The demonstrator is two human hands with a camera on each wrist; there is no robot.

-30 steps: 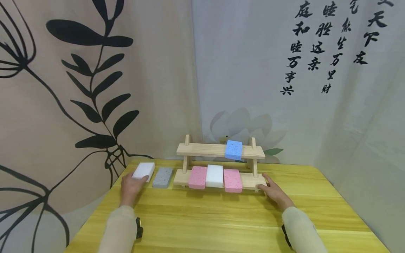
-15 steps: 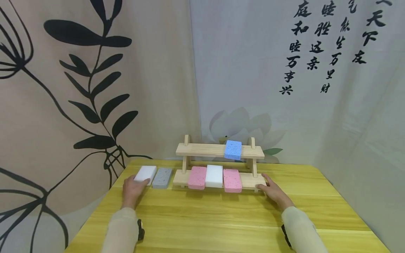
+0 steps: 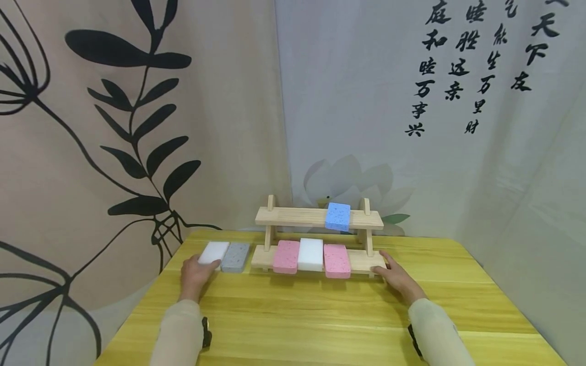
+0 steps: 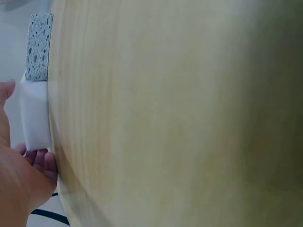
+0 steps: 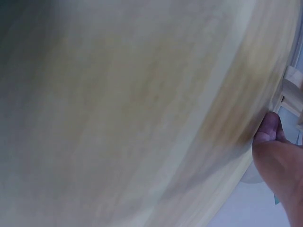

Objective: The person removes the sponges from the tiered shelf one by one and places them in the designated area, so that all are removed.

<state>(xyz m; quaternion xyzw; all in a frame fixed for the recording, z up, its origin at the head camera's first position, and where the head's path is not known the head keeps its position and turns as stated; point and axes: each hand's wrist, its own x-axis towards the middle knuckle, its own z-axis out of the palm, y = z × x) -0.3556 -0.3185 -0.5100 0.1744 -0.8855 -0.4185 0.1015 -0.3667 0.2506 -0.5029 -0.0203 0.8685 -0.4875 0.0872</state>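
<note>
My left hand (image 3: 196,277) holds a white sponge (image 3: 214,252) on the table, its fingers at the left end and its thumb along the front side. In the left wrist view the fingertips curl at that end of the white sponge (image 4: 35,116). Against its right end lies a grey, pitted sponge (image 4: 39,47). My right hand (image 3: 399,277) grips the right end of the lower shelf of a two-tier wooden rack (image 3: 293,217), thumb in front and fingers behind. That shelf bears a pink sponge (image 3: 286,257), a white sponge (image 3: 310,255) and another pink sponge (image 3: 337,262).
A blue sponge (image 3: 338,217) sits on the rack's upper shelf, toward the right. The yellow wooden table (image 3: 311,325) ends at a curtain (image 3: 229,127) printed with plants and writing, close behind the rack.
My left hand has moved the white sponge toward the right and front, up to the grey sponge. The right hand and the rack stay as they were.
</note>
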